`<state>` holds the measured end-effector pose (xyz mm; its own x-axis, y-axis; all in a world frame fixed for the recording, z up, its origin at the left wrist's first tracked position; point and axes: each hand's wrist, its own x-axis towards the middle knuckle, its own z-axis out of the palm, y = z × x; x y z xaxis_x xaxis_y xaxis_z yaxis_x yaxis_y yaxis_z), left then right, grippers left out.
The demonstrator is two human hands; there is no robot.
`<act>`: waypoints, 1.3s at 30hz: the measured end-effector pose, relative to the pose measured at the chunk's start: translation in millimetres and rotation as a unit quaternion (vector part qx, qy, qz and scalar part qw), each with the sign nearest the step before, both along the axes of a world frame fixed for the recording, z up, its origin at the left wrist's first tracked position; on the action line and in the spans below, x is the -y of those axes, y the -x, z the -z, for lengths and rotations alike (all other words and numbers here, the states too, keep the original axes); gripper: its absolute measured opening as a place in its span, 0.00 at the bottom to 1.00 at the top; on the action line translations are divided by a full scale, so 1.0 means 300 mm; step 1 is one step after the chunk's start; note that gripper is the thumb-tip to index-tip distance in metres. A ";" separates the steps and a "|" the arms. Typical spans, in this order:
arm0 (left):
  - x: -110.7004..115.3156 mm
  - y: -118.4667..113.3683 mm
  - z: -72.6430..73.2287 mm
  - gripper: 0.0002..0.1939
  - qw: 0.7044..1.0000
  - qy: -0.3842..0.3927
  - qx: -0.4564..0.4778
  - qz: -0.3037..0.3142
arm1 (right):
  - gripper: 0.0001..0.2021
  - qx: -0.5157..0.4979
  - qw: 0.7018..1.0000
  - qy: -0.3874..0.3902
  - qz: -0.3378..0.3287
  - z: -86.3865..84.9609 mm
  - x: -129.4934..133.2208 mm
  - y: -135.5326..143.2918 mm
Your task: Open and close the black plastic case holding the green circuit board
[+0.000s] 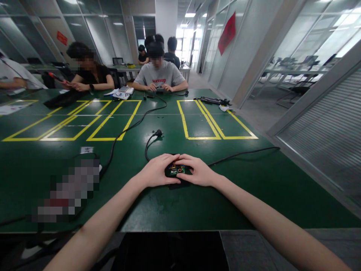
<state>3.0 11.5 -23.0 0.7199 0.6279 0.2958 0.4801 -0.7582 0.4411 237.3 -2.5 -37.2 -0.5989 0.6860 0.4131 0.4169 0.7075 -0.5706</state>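
A small green circuit board [174, 171] with coils and other parts sits in a black casing on the green table. My left hand [158, 170] is curved round its left side, fingers closed on the casing. From the right, my right hand [201, 171] grips the other side, its thumb at the board's lower edge and its fingers along the top. The fingertips of both hands meet above the board. A black cable with a plug [158, 133] lies just beyond my left hand, and another black cable [242, 153] runs off to the right from behind my right hand.
Yellow tape rectangles [186, 137] mark the green table [225, 210]. A blurred-out object [73, 188] and a long cable [124, 131] lie at left. Across the table, a person [159, 73] handles small black items. A folded black stand [211, 101] lies at far right.
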 end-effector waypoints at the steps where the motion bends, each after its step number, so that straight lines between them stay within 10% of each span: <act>1: -0.003 -0.002 0.000 0.43 1.000 -0.002 0.004 0.001 | 0.17 0.015 1.000 -0.002 0.007 -0.002 0.002 0.002; 12: -0.006 0.032 0.003 0.08 0.995 -0.049 0.059 -0.067 | 0.19 0.063 0.993 -0.027 0.097 -0.014 -0.019 -0.025; 32: 0.005 0.027 -0.031 0.09 0.993 0.000 0.031 -0.110 | 0.06 0.046 0.989 -0.042 0.132 -0.055 -0.042 -0.114; 39: 0.039 0.033 -0.046 0.07 0.990 0.078 0.102 -0.057 | 0.11 -0.018 0.998 0.050 0.037 -0.066 0.000 -0.094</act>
